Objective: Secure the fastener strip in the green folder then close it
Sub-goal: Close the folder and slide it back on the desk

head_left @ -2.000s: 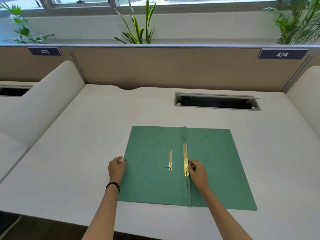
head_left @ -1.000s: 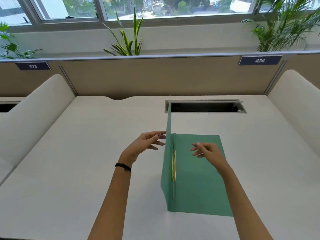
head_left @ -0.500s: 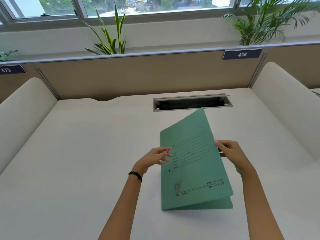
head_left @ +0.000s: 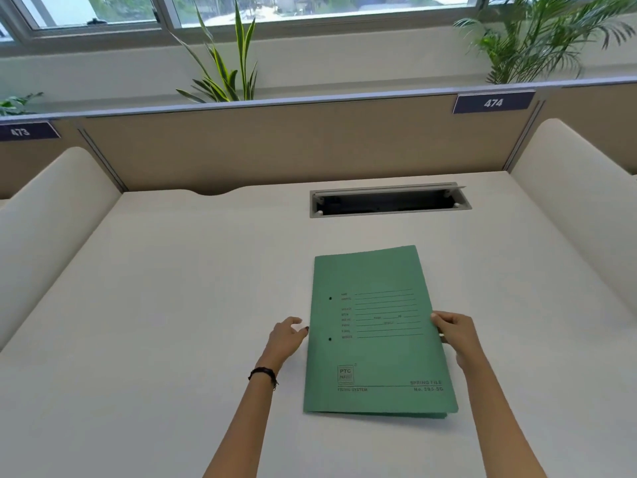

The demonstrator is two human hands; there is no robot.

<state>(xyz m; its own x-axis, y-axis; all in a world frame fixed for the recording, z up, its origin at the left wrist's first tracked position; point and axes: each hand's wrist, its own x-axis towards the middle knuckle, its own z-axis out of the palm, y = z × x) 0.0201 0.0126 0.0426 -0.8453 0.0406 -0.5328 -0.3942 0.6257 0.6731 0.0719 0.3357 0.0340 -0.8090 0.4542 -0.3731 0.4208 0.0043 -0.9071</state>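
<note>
Right hand point(head_left: 454, 334): fingers pinched on the right edge of the green folder point(head_left: 377, 334), thumb on top of the cover, the rest curled under the edge. Left hand point(head_left: 286, 337): fingers loosely curled, slightly apart, holding nothing; fingertips sit right at the folder's left spine edge, can't tell if they actually touch. Folder lies between the two hands on the white table point(head_left: 172, 305), closed, printed cover up, two punch holes near the spine side. Near right corner of the cover is lifted a bit, back cover peeks out underneath. Fastener strip not visible, it's inside. Black band point(head_left: 263, 373) on the left wrist. Cable slot point(head_left: 389, 201) in the table sits well beyond the folder's far edge.
</note>
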